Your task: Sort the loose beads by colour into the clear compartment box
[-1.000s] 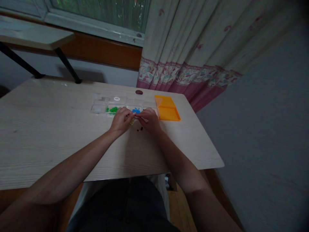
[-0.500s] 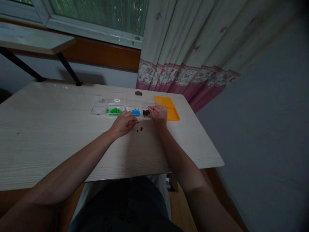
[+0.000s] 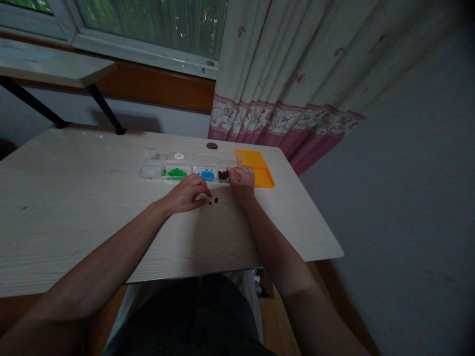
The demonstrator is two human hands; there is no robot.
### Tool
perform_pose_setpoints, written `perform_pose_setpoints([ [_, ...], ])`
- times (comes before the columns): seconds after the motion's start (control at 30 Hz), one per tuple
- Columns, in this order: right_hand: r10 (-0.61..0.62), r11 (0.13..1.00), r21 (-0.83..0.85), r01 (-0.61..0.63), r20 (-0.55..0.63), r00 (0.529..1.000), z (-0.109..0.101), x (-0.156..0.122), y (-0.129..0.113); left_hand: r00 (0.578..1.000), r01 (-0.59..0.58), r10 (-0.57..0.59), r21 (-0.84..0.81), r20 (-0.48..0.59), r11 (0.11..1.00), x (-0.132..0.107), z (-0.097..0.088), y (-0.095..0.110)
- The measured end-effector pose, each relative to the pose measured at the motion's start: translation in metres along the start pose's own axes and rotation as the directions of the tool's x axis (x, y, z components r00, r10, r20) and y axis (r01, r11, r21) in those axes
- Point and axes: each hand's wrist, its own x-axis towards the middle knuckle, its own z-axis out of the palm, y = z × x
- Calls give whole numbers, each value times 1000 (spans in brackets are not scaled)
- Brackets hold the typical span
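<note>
1. Far to the left of our left hand, the tabletop lies broad and open. That side has the most room for an arm to swing.
2. Just beyond that hand's knuckles sits the clear compartment box, with green pieces and blue pieces in its near row.
3. Our left hand rests with its fingers curled down and its tips on the tabletop. We cannot tell whether anything is pinched under them.
4. Right at those fingertips, between our two hands, a few dark pieces lie loose. We judge them light, so a careless brush of a finger or wrist could flick them toward the near edge.
5. Our right hand has its fingertips bunched at the box's last compartment, over the brown pieces. We cannot tell whether it grips one. A push here could slide or tip the box and mix the colours.
6. Just right of that hand lies the orange tray, and the tabletop's right edge is near beyond it. Room is tight there, and anything knocked that way could drop off.
</note>
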Motion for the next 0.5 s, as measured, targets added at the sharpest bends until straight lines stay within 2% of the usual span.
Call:
perform_pose_setpoints([
  [0.17,-1,1000,-7,1,2,1000,-1,-1,-2,998,-34,34,2,49,999,0,5,-3],
  [0.3,-6,1000,-13,6,10,1000,-1,-1,-3,996,-34,28,76,81,997,0,10,-5],
  [0.5,-26,1000,0,26,10,1000,0,-1,-2,998,-10,0,159,60,987,0,12,0],
])
